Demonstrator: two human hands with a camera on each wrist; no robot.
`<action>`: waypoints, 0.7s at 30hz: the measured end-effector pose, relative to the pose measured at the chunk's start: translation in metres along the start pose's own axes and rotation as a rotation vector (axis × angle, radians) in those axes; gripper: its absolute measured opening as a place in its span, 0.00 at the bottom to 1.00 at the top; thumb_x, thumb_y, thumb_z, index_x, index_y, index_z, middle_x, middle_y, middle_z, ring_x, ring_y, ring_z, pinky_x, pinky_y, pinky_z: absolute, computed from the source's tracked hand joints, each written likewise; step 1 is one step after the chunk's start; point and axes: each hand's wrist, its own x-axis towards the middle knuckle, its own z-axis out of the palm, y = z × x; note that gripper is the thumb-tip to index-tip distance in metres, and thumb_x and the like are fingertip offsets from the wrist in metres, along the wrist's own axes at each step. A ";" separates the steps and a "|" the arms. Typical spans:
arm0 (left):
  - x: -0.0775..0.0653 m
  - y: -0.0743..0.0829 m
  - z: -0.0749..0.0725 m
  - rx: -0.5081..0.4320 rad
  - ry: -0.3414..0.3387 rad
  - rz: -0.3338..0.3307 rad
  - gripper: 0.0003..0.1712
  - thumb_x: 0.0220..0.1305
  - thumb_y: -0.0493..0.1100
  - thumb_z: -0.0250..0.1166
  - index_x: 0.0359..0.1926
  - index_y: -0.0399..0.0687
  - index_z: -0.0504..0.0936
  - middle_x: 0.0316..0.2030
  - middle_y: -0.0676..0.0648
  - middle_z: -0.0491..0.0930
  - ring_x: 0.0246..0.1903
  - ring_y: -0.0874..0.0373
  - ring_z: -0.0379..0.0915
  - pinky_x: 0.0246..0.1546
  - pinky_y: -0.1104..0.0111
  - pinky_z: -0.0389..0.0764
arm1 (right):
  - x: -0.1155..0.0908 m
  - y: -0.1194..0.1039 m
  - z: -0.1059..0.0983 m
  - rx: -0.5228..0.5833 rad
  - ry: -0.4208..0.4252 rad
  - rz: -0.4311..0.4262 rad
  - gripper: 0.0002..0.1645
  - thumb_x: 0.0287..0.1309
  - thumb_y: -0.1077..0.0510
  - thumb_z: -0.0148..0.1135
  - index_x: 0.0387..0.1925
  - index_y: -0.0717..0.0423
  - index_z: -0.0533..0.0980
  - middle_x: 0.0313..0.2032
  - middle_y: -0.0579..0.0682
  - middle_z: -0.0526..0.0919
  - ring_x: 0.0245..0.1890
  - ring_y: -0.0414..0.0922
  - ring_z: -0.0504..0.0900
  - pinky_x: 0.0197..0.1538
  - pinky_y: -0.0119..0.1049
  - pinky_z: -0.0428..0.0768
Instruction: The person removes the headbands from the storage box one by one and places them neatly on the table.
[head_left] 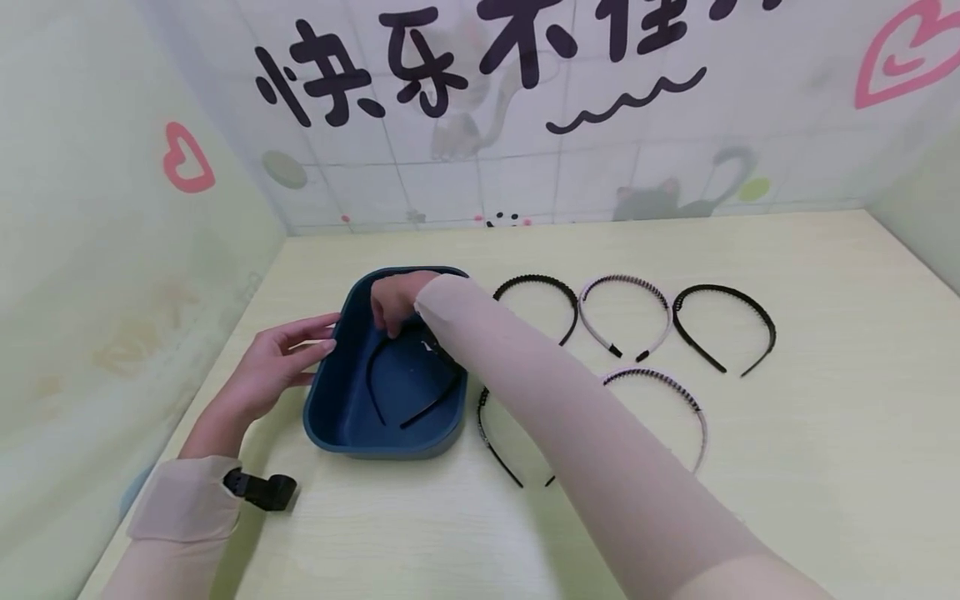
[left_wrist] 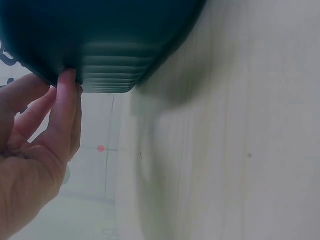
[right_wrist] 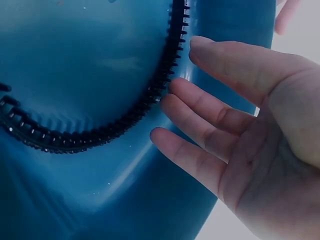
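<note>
A blue plastic bin stands on the table with a black toothed headband lying on its floor, its two ends pointing toward me in the head view. My right hand reaches down inside the bin at its far side. In the right wrist view its fingers are extended and apart from the thumb, fingertips right beside the headband's curve, with nothing gripped. My left hand is at the bin's left side, its extended fingertips touching the outer wall near the rim.
Right of the bin, a black headband, a lilac one and another black one lie in a row. Nearer lie a dark headband and a pale one, partly hidden by my right sleeve. A printed wall closes the back.
</note>
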 end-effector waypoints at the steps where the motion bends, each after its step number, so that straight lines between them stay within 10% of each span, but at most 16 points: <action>1: 0.000 0.000 0.000 0.000 0.000 0.000 0.33 0.63 0.54 0.58 0.66 0.49 0.63 0.54 0.42 0.67 0.45 0.70 0.71 0.37 0.68 0.78 | 0.002 0.001 0.001 -0.001 0.002 0.006 0.15 0.56 0.59 0.62 0.47 0.48 0.78 0.47 0.41 0.77 0.46 0.38 0.72 0.51 0.32 0.69; 21: -0.001 0.002 0.000 -0.044 -0.002 0.004 0.33 0.63 0.51 0.59 0.66 0.45 0.63 0.53 0.41 0.67 0.45 0.70 0.71 0.36 0.68 0.78 | 0.000 0.000 0.005 0.045 0.007 0.034 0.10 0.54 0.64 0.63 0.39 0.51 0.80 0.38 0.44 0.77 0.38 0.41 0.73 0.43 0.33 0.72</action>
